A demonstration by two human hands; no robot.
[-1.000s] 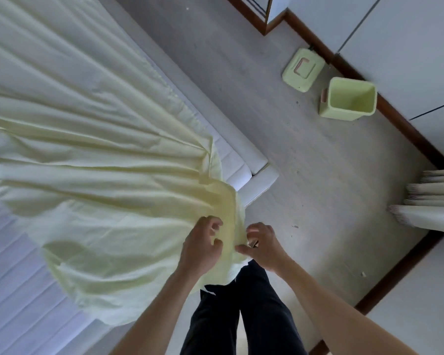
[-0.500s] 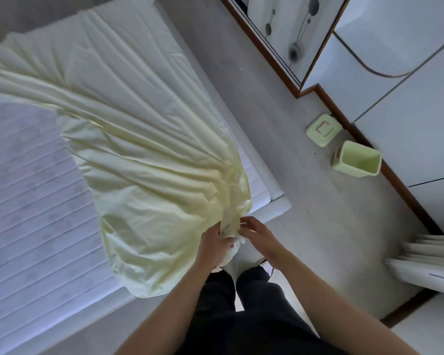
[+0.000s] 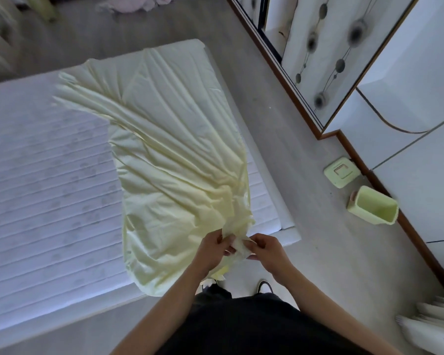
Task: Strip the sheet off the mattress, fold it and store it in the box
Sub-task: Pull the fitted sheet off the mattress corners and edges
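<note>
Both the left hand [image 3: 212, 248] and right hand [image 3: 265, 248] pinch one bunched sheet [image 3: 174, 160] corner at lower centre; its far end, spread over the mattress [image 3: 44, 162], may drag or snag.

Soft, dim daylight is spread evenly; the mattress [image 3: 49, 175] is tinted bluish, and beyond its far edge everything is blurred and bent.

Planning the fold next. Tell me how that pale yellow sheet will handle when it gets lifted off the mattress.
Probably floppy: the sheet drapes in loose folds from both hands' pinch. Likely light, since fingertips alone hold its bunched corner. It may drag along the mattress.
</note>
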